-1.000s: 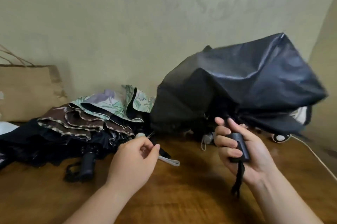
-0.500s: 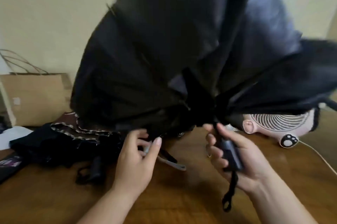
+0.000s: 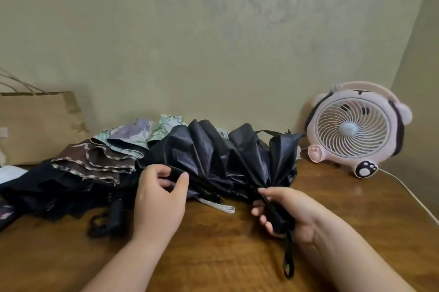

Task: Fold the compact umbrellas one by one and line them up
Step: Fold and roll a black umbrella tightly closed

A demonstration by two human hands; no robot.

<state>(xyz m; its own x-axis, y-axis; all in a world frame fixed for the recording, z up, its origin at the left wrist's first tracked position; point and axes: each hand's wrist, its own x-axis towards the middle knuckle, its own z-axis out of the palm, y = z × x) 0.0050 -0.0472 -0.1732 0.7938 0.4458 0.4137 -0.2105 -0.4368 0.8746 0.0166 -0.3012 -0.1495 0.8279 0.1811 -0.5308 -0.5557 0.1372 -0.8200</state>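
Right hand (image 3: 287,211) grips black umbrella (image 3: 225,156); left hand (image 3: 159,199) pinches canopy.

the right hand (image 3: 292,215) hides most of the handle (image 3: 276,217), and the paper bag (image 3: 35,125) is cropped.

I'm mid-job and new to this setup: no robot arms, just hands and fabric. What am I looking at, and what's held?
No machine here: a person works with bare hands, filmed by one wide-angle camera on their head, looking forward and down. The right hand grips the handle of a black umbrella, its canopy collapsed in loose folds. The left hand pinches a fold of that canopy. Behind, other unfolded umbrellas lie heaped on the wooden table, with a pink fan at right and a paper bag at left.
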